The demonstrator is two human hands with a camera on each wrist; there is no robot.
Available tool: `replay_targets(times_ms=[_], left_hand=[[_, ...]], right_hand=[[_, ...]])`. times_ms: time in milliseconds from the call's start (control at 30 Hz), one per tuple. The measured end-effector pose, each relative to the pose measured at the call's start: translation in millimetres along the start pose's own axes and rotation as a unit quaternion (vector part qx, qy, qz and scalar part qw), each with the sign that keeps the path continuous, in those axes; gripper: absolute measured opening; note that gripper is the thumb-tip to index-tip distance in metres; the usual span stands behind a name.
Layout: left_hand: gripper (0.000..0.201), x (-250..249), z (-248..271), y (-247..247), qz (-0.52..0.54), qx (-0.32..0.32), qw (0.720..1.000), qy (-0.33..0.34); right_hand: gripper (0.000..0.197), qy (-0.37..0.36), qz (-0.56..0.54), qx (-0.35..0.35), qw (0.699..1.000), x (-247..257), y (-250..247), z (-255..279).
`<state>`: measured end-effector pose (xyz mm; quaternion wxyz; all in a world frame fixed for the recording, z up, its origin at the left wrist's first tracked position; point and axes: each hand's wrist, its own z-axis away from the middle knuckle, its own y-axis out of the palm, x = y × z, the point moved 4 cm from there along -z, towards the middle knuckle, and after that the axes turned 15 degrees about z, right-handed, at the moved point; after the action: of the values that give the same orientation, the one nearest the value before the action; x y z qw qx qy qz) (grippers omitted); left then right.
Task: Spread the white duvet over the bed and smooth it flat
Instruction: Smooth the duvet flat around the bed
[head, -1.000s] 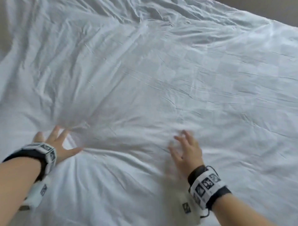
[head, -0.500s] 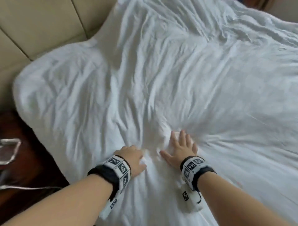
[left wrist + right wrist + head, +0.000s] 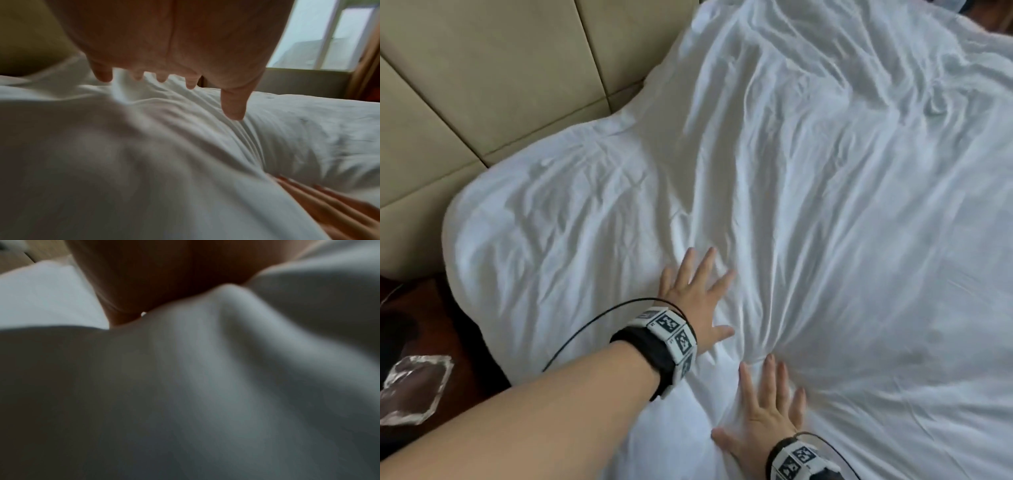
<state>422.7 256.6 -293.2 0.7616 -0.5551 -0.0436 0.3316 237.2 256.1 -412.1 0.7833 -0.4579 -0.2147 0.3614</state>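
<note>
Duvet [image 3: 808, 212] already covers the bed up to the padded headboard [image 3: 493, 78], but creases remain (plenty near the pillows). Left hand [image 3: 693, 296] and right hand [image 3: 765, 416] press flat, fingers spread, gripping nothing.

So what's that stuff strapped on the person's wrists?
Both forearms are bare, with no sleeves. The left hand has a black wrist strap carrying white blocks printed with black square markers, and a thin black cable loops from it. The right hand wears a matching band.
</note>
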Motion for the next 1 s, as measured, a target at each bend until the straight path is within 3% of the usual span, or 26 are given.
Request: replay_targets(times_ms=[100, 200, 333, 433, 533, 600, 667, 833, 900, 1000], left_hand=[[0.083, -37, -58, -5, -0.033, 0.034, 0.996, 0.079], [0.081, -26, -103, -9, -0.034, 0.064, 0.997, 0.034], [0.1, 85, -112, -10, -0.032, 0.11, 0.982, -0.151], [0.089, 177, -88, -29, -0.046, 0.098, 0.965, -0.241], [0.089, 256, -57, -58, -0.022, 0.022, 0.947, -0.321], [0.105, 295, -52, -74, 0.032, -0.03, 0.93, -0.364], [0.102, 316, -53, -88, 0.067, -0.056, 0.915, -0.394], [0.1, 354, -81, -138, 0.072, -0.135, 0.917, -0.368], [0.103, 365, -95, -152, 0.092, -0.16, 0.925, -0.334], [0.105, 382, -116, -166, 0.107, -0.195, 0.934, -0.281]], right_hand=[[0.126, 0.025, -0.066, -0.018, 0.997, -4, 4, -10], [0.123, 0.012, -0.112, -0.029, 0.993, -1, 9, -11], [0.122, 0.001, -0.093, -0.06, 0.994, -6, 19, -10], [0.095, 0.008, -0.063, -0.131, 0.989, -7, 19, -12], [0.056, 0.044, -0.022, -0.176, 0.983, -7, 12, -16], [0.045, 0.081, 0.004, -0.19, 0.978, -15, 7, -26], [0.051, 0.096, 0.003, -0.198, 0.976, -25, -7, -34], [0.075, 0.171, -0.074, -0.257, 0.948, -57, -87, -59], [0.084, 0.245, -0.144, -0.167, 0.944, -61, -131, -97], [0.091, 0.223, -0.135, -0.088, 0.961, -17, -186, -182]])
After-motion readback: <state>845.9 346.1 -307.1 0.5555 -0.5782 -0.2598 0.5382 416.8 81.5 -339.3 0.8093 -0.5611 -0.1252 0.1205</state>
